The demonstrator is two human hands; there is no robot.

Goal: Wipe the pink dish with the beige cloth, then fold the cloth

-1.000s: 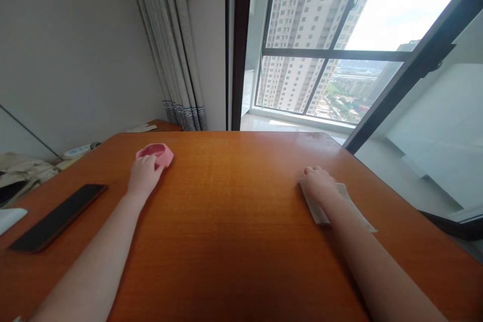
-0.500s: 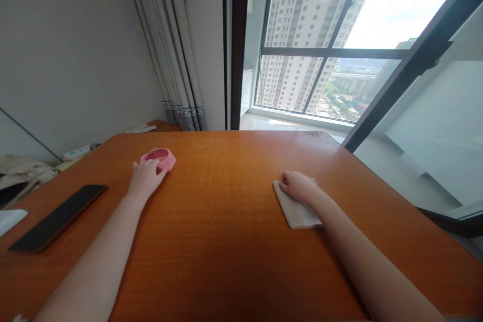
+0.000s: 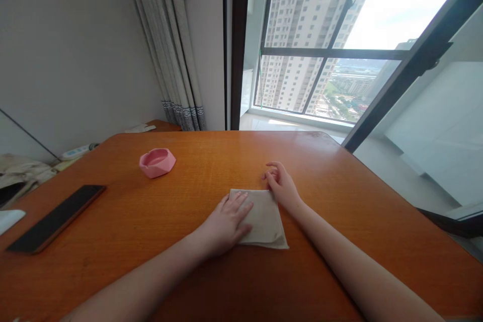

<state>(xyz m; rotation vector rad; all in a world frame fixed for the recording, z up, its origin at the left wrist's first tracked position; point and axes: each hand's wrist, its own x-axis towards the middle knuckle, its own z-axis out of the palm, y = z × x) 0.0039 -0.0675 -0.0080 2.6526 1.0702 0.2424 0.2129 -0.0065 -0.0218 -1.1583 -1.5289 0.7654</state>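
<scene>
Left hand flat on 1 folded pale cloth, fingers spread, right hand at cloth's far right corner, fingers loosely bent and apart, cloth lying mid tabletop, 1 pink bowl farther off to left, 1 long black slab near left edge

The left hand hides part of the folded cloth. The left edge cuts off a white object; the top edge, a tower block.

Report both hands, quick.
Left hand: open, spread partly over the cloth.
Right hand: half open, loosely curled beside the cloth, nothing seen in it.
</scene>
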